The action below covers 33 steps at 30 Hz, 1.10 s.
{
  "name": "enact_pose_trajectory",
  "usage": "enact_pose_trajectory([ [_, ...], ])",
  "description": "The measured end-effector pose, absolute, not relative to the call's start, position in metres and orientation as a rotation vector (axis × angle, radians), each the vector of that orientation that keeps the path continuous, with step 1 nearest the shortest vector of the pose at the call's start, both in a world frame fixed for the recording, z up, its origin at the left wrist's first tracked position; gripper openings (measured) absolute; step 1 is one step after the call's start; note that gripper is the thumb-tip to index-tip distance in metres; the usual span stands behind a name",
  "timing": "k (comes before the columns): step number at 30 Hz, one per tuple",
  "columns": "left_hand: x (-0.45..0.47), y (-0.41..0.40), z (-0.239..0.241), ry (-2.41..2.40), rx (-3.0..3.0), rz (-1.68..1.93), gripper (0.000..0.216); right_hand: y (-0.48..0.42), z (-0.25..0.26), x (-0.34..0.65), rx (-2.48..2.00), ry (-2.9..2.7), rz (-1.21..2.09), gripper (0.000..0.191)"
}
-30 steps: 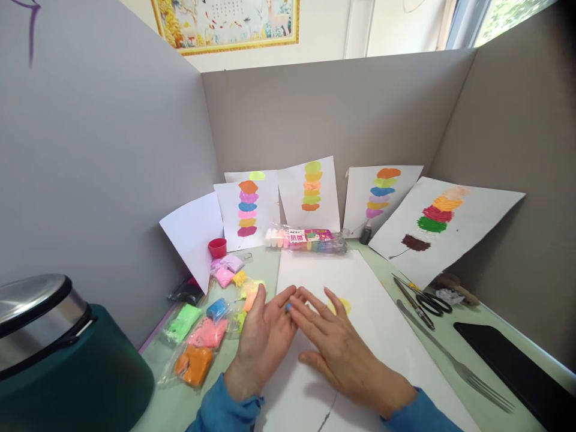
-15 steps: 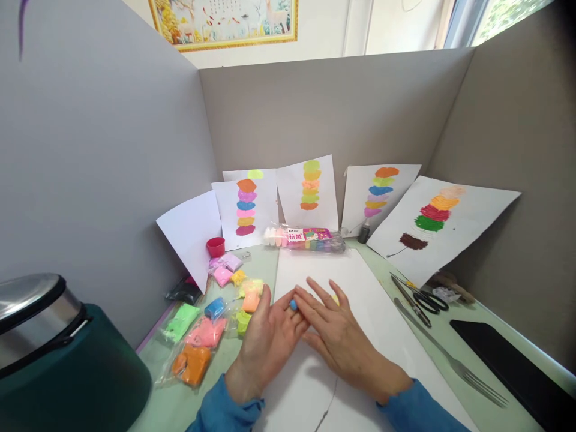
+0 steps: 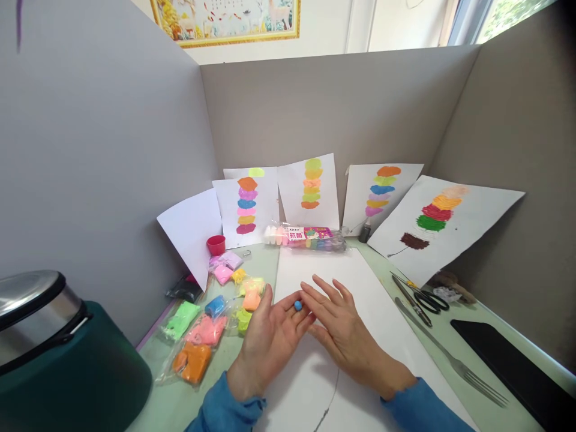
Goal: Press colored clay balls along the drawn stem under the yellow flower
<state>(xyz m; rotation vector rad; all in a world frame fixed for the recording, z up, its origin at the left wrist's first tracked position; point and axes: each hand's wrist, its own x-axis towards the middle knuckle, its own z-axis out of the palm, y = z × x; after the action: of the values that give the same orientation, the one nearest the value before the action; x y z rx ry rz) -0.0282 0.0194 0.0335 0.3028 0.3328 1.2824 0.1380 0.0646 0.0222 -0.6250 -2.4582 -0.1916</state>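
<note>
A small blue clay ball (image 3: 297, 305) rests on the fingertips of my left hand (image 3: 270, 337), which lies palm up with its fingers stretched out. My right hand (image 3: 346, 337) is flat with spread fingers, its fingertips right beside the ball and touching the left fingers. Both hands hover over a white sheet of paper (image 3: 364, 282) on the pale green table. A yellow clay smear on the sheet is hidden behind my right hand.
Several packets of coloured clay (image 3: 202, 336) lie left of the sheet; a long clay pack (image 3: 310, 238) and a red cup (image 3: 216, 245) lie behind. Scissors (image 3: 429, 301), a fork (image 3: 454, 363) and a black slab (image 3: 517, 363) are right. A lidded bin (image 3: 54, 348) stands left. Clay-daubed sheets (image 3: 310, 186) lean on the partition.
My right hand has slid back toward me along the left fingers. The blue piece, first squeezed between the hands, now shows as a round ball on the left fingertips.
</note>
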Motion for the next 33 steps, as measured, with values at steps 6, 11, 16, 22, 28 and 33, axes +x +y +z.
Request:
enact_pose_trajectory([
  [6, -0.029, 0.018, 0.037, 0.377, 0.322, 1.348, 0.056, 0.056, 0.023, 0.131, -0.386, -2.506, -0.178, 0.04],
  [11, -0.023, 0.015, 0.038, 0.285, 0.442, 1.196, 0.055, 0.065, 0.018, 0.134, -0.504, -2.316, -0.176, 0.034],
  [16, -0.022, 0.014, 0.036, 0.352, 0.507, 1.138, 0.061, 0.069, 0.016, 0.135, -0.596, -2.131, -0.004, 0.016],
  [22, -0.019, 0.015, 0.018, 1.119, 0.957, 1.117, 0.049, 0.071, 0.037, 0.162, -0.826, -1.916, 0.533, 0.011],
  [28, -0.014, 0.019, 0.004, 1.471, 1.361, 0.899, 0.027, 0.048, 0.025, 0.191, -1.043, -2.123, 0.713, 0.011],
  [33, -0.013, 0.018, 0.009, 1.502, 1.406, 0.912, 0.025, 0.032, 0.001, 0.193, -1.175, -2.181, 0.695, 0.009],
])
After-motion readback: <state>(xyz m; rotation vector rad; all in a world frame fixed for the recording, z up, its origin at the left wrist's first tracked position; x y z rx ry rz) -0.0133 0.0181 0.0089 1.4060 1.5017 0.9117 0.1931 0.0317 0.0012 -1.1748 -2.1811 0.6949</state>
